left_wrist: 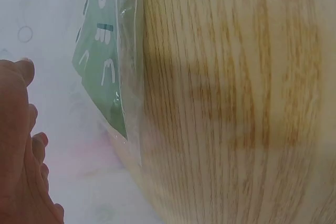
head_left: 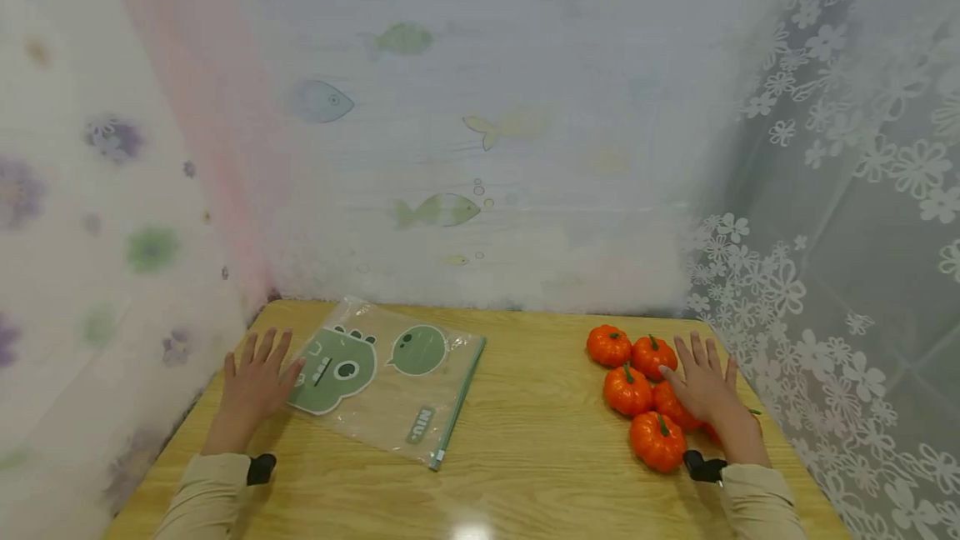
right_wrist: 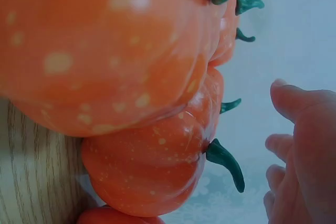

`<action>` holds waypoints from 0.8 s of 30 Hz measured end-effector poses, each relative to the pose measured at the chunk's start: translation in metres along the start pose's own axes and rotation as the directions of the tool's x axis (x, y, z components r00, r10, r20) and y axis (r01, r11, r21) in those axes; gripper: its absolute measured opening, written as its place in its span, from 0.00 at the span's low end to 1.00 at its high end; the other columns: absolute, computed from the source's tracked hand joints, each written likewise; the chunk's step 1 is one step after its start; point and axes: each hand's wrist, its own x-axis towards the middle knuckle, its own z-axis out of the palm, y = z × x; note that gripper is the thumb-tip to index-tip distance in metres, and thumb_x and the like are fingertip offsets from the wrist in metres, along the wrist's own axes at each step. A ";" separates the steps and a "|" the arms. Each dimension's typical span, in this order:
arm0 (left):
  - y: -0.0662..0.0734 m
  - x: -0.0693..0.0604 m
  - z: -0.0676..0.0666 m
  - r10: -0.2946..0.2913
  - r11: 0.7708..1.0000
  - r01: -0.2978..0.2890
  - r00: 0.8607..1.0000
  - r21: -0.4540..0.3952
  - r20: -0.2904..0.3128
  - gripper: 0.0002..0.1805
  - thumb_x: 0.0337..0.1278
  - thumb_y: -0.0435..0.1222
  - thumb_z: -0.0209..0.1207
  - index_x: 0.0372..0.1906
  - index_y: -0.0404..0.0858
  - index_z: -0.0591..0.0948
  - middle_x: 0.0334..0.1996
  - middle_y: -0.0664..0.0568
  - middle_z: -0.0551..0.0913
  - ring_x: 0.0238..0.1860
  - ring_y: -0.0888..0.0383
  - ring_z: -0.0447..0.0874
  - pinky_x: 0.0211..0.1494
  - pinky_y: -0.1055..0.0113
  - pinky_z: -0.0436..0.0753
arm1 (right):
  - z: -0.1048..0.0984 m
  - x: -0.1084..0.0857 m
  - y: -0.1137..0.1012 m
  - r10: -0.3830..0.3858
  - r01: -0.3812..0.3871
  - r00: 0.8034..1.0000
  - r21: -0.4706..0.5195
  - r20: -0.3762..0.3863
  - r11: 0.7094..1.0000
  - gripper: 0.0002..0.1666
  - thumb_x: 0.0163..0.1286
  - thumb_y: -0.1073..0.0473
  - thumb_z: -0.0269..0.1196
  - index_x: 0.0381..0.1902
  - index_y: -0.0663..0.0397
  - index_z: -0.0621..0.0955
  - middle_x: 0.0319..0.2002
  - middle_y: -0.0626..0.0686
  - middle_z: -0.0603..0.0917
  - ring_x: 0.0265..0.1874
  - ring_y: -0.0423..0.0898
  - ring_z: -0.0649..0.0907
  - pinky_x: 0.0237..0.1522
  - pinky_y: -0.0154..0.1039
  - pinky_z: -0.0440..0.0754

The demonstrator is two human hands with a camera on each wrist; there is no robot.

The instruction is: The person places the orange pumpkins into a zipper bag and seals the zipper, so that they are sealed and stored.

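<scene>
In the head view a clear zip bag (head_left: 378,407) with green cartoon prints lies flat on the left half of the table. My left hand (head_left: 255,386) is spread at the bag's left edge, holding nothing; in the left wrist view the hand (left_wrist: 23,150) is apart from the bag (left_wrist: 107,61). Several small orange pumpkins (head_left: 657,441) with green stems are grouped at the right. Over the right side of that group my right hand (head_left: 707,390) is spread, partly hiding some pumpkins. The right wrist view shows this hand (right_wrist: 307,156) apart from the pumpkins (right_wrist: 149,166), gripping nothing.
The wooden table (head_left: 536,407) reaches back to a pale curtain (head_left: 570,190) with fish prints. Sheer hangings with flower patterns stand along the left and right sides. Black straps (head_left: 261,469) sit at both wrists, beside the beige sleeves.
</scene>
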 end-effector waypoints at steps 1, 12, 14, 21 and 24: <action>-0.001 0.000 0.000 -0.001 1.000 0.001 1.000 0.000 0.002 0.37 0.80 0.53 0.44 0.78 0.31 0.58 0.76 0.27 0.53 0.76 0.25 0.42 0.69 0.21 0.43 | 0.001 0.000 0.001 0.001 -0.001 1.000 -0.002 -0.001 1.000 0.49 0.81 0.38 0.47 0.80 0.68 0.48 0.78 0.74 0.36 0.76 0.74 0.34 0.66 0.75 0.16; -0.002 0.001 0.002 0.019 0.999 -0.019 1.000 -0.032 0.000 0.38 0.79 0.53 0.46 0.79 0.32 0.56 0.77 0.28 0.52 0.76 0.26 0.42 0.70 0.21 0.43 | 0.004 -0.001 0.002 -0.004 0.004 1.000 0.007 -0.016 1.000 0.49 0.81 0.37 0.47 0.80 0.69 0.49 0.78 0.74 0.35 0.76 0.74 0.35 0.67 0.75 0.18; 0.000 0.001 0.002 0.036 0.998 -0.036 0.999 -0.053 -0.005 0.37 0.79 0.51 0.47 0.79 0.33 0.56 0.77 0.29 0.52 0.77 0.26 0.42 0.69 0.21 0.43 | 0.004 -0.002 0.000 -0.005 0.006 1.000 0.010 -0.021 1.000 0.49 0.81 0.37 0.47 0.80 0.69 0.48 0.78 0.74 0.36 0.76 0.74 0.35 0.67 0.75 0.19; 0.003 0.000 0.000 0.066 0.995 -0.065 0.998 -0.081 0.014 0.38 0.80 0.51 0.46 0.81 0.35 0.52 0.78 0.29 0.50 0.76 0.26 0.43 0.69 0.21 0.45 | 0.004 -0.011 -0.008 -0.037 0.038 0.998 0.031 -0.053 0.999 0.48 0.82 0.39 0.47 0.80 0.67 0.47 0.79 0.73 0.35 0.77 0.72 0.33 0.68 0.75 0.20; 0.004 0.001 0.000 0.076 0.992 -0.074 0.997 -0.098 0.012 0.38 0.80 0.50 0.47 0.81 0.34 0.52 0.78 0.28 0.51 0.76 0.24 0.44 0.68 0.21 0.47 | 0.004 -0.016 -0.013 -0.057 0.058 0.996 0.018 -0.072 0.998 0.48 0.82 0.38 0.47 0.81 0.66 0.48 0.79 0.73 0.36 0.77 0.72 0.33 0.69 0.76 0.23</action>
